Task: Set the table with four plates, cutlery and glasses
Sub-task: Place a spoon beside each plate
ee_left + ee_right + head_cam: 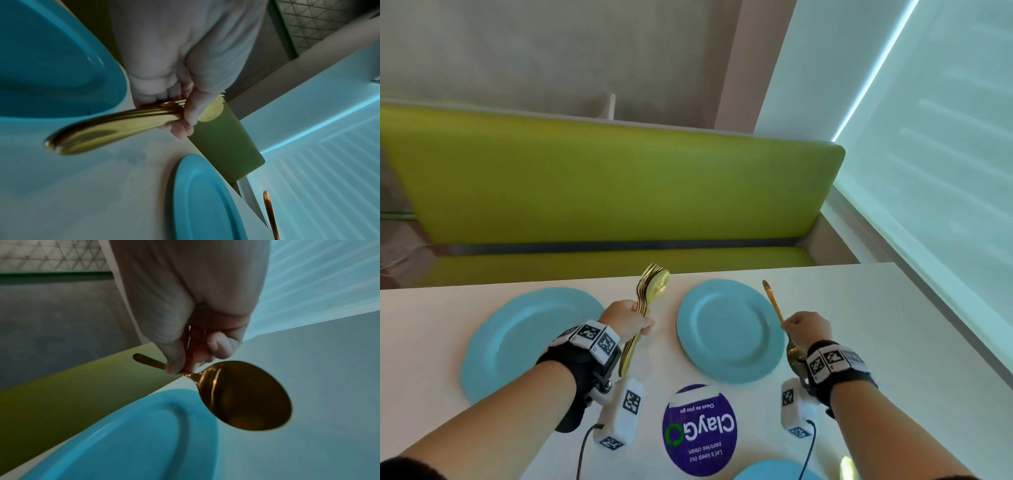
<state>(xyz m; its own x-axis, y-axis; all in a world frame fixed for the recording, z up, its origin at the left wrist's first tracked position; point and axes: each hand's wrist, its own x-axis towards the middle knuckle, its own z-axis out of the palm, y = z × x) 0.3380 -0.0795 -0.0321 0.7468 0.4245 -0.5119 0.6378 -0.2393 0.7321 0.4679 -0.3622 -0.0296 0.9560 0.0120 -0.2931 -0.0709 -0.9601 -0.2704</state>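
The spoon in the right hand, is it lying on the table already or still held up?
Held up. The right hand pinches the spoon by its neck, bowl hanging above the white table beside the blue plate.

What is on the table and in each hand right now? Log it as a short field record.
left hand: grips a bundle of gold cutlery, fork tines pointing away from the person
right hand: pinches a single gold spoon by its neck, bowl toward the person, handle pointing away
plates: two blue plates on the white table, far-left plate and far-right plate; a third blue plate's edge at the near side
glasses: none in view
table centre: round purple sticker
spoon position: to the right of the far-right plate
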